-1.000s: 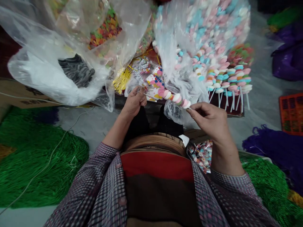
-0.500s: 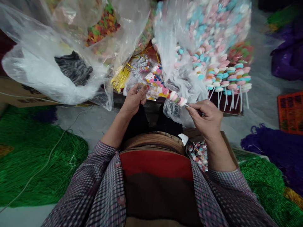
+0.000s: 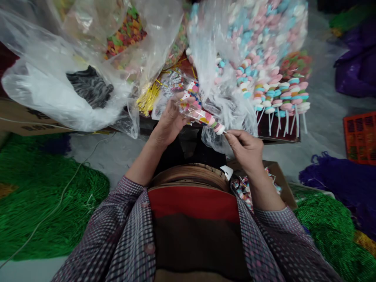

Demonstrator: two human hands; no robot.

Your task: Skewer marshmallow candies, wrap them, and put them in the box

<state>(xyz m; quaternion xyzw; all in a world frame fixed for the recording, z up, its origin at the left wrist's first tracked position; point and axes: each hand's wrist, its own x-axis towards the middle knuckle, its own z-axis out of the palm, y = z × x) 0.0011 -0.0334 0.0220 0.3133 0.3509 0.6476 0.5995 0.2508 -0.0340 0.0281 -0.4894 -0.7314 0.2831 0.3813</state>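
My right hand (image 3: 246, 149) pinches the stick of a marshmallow skewer (image 3: 217, 127), with pink, white and green pieces threaded on it. The skewer's far part is inside a narrow clear printed bag (image 3: 200, 114); the pieces nearest my right fingers are outside its mouth. My left hand (image 3: 172, 119) is closed around the other end of the bag, its fingertips slightly blurred. Just beyond lie more printed bags (image 3: 192, 92) and a bundle of gold twist ties (image 3: 149, 98). Several finished marshmallow skewers (image 3: 282, 96) rest at the table's right end, sticks toward me.
Large clear bags hold marshmallows (image 3: 264, 27) and gummy rings (image 3: 126, 35). A white plastic bag (image 3: 44, 94) lies left. Beside my right forearm stands a cardboard box (image 3: 283, 182) of wrapped sweets. Green strands (image 3: 44, 203), purple strands (image 3: 337, 188) and an orange crate (image 3: 361, 137) surround me.
My right hand has moved left, and the skewer sits deeper in the bag. My left hand has shifted, its fingers now higher around the bag. More of the cardboard box shows.
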